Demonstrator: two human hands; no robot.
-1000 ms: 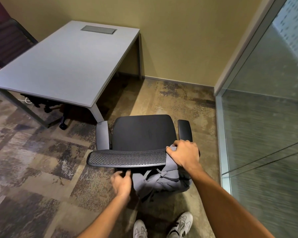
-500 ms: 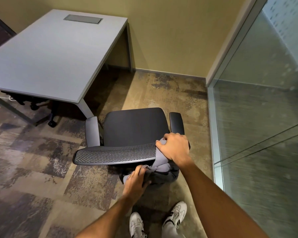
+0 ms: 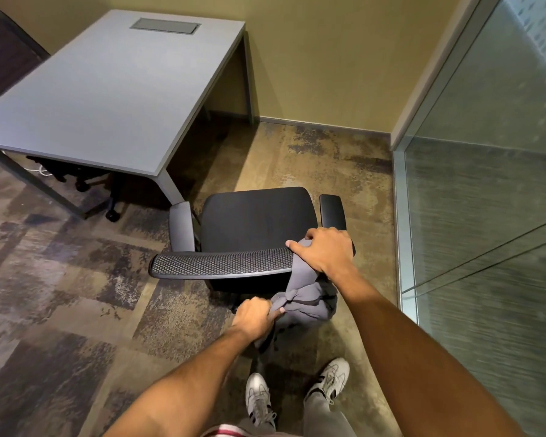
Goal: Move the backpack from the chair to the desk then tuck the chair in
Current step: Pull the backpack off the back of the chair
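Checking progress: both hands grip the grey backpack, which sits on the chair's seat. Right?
Not quite. In the head view both hands, left and right, do grip the grey backpack, but it hangs behind the chair's backrest; the seat is bare.

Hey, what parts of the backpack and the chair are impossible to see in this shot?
All in the head view:
- Backpack: its upper part is hidden under the right hand and behind the chair backrest; how it hangs there is unclear.
- Left hand: fingers buried in grey fabric, so what they hold is unclear.
- Chair base: covered by the seat and backpack.
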